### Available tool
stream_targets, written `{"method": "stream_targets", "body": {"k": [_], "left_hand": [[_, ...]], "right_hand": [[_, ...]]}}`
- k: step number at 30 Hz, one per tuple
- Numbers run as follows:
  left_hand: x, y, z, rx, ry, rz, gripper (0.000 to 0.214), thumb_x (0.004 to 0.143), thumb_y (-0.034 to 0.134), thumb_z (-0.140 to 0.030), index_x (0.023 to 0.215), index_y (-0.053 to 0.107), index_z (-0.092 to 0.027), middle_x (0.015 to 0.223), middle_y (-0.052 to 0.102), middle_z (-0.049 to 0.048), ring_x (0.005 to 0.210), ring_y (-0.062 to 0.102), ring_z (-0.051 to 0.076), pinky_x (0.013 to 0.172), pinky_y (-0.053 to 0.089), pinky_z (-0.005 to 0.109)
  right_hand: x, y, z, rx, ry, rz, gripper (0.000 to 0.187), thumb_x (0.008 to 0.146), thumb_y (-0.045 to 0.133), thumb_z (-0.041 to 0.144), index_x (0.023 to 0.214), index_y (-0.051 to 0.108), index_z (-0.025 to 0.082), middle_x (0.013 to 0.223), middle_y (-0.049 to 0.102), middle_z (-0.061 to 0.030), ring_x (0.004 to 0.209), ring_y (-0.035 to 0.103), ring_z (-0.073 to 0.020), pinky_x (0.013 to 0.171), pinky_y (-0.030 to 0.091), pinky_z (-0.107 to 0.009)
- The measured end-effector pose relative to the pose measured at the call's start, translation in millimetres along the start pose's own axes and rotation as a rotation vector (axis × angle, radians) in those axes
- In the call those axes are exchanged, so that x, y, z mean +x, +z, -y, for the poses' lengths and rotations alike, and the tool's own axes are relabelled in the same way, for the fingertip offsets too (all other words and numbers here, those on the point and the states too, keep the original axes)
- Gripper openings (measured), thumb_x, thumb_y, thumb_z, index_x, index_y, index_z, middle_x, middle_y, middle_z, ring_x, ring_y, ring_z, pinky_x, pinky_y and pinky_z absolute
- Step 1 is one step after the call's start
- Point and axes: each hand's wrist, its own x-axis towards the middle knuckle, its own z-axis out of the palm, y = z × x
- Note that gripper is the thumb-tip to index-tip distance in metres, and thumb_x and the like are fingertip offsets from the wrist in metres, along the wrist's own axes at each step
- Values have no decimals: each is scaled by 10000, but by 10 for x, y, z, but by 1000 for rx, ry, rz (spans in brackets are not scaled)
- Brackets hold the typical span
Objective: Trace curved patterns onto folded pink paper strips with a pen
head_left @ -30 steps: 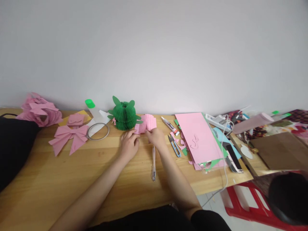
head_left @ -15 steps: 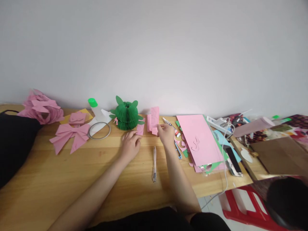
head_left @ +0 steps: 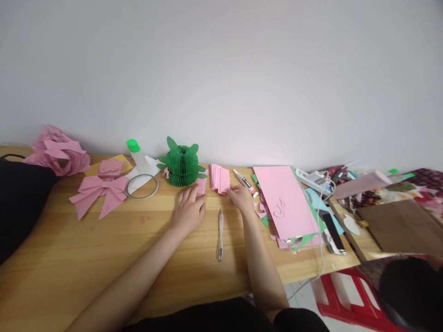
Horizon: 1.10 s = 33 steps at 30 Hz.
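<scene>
My left hand (head_left: 189, 210) lies flat on the table with its fingers stretched out. Its fingertips touch the lower edge of a small pink paper card (head_left: 201, 186) beside the green paper honeycomb ball (head_left: 182, 168), which has leaf shapes. My right hand (head_left: 241, 199) is closed in a pinch at the lower right corner of a pink paper card (head_left: 224, 179). That card overlaps a fanned row of similar pink cards (head_left: 215, 176). Between my forearms lies a clear pen (head_left: 220, 235). Just beyond my right hand is a glue tube (head_left: 245, 183).
Pink paper bows (head_left: 100, 189), a metal ring (head_left: 141, 186) and a green-capped glue stick (head_left: 136, 154) are to the left. Pink sheets (head_left: 290, 203), a phone (head_left: 332, 230), a white cable (head_left: 321, 249) and a power strip (head_left: 308, 180) lie right. A person's dark head (head_left: 410, 290) shows lower right.
The pink card that stood raised in my right hand now lies lower, against the row of cards. My left hand has shifted slightly, with its fingers more spread.
</scene>
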Motion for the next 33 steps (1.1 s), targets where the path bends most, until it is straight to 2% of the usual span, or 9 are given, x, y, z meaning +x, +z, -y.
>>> {"method": "stream_targets", "body": {"k": [7, 15, 18, 22, 24, 26, 28, 31, 33], "left_hand": [[-57, 45, -65, 58, -15, 26, 395, 908, 498, -171, 1269, 639, -94, 1471, 505, 227, 1293, 530, 392, 1050, 436, 540], [-43, 74, -46, 128, -12, -31, 490, 905, 484, -210, 1379, 542, -98, 1407, 579, 191, 1203, 593, 333, 992, 480, 454], [-88, -58, -111, 148, 46, -64, 411, 917, 444, -183, 1287, 612, -117, 1297, 657, 177, 1109, 631, 322, 941, 494, 451], [-203, -408, -263, 139, 179, -104, 317, 950, 404, -180, 1085, 691, -166, 1115, 732, 130, 1007, 664, 289, 883, 511, 424], [-224, -577, -357, 132, 215, -142, 319, 973, 403, -202, 1161, 660, -177, 1148, 723, 115, 1039, 658, 272, 924, 503, 420], [-183, -663, -452, 121, 216, -211, 358, 976, 419, -206, 1289, 591, -179, 1259, 678, 121, 1142, 626, 276, 999, 470, 440], [-82, -621, -536, 40, 194, -228, 401, 958, 449, -205, 1342, 559, -177, 1351, 627, 126, 1258, 566, 296, 1073, 420, 472], [125, -352, -623, -127, 164, -58, 385, 925, 468, -203, 1270, 625, -135, 1372, 612, 159, 1308, 521, 342, 1084, 404, 513], [249, -129, -644, -171, 147, -3, 347, 879, 481, -141, 1156, 688, -121, 1292, 659, 173, 1248, 563, 348, 1065, 424, 524]], "right_hand": [[55, 82, -65, 3, -61, -49, 267, 954, 629, 350, 1129, 644, 148, 1107, 682, -67, 954, 677, -194, 838, 579, -401], [127, 163, -134, 135, -217, -222, 210, 967, 606, 321, 1070, 652, 144, 1019, 700, -50, 911, 681, -180, 853, 563, -390], [157, 237, -177, 197, -270, -261, 198, 980, 583, 309, 1059, 653, 141, 1001, 709, -48, 909, 688, -179, 857, 558, -382], [187, 309, -218, 240, -281, -297, 189, 971, 593, 299, 1049, 662, 142, 1017, 715, -49, 939, 685, -185, 887, 539, -399], [191, 322, -220, 253, -278, -310, 168, 964, 574, 248, 1045, 672, 139, 1029, 726, -64, 968, 684, -197, 908, 521, -393], [186, 322, -214, 267, -279, -322, 195, 953, 522, 204, 1028, 691, 141, 1037, 741, -85, 991, 683, -212, 916, 504, -363], [175, 318, -206, 282, -285, -337, 256, 943, 465, 200, 1012, 706, 147, 1035, 752, -102, 997, 685, -227, 912, 495, -335], [155, 313, -202, 314, -297, -386, 344, 959, 380, 223, 1060, 697, 135, 1085, 745, -137, 1049, 677, -240, 943, 481, -331], [143, 316, -208, 341, -323, -423, 406, 981, 308, 236, 1103, 678, 125, 1136, 729, -158, 1107, 659, -238, 982, 467, -339]]}}
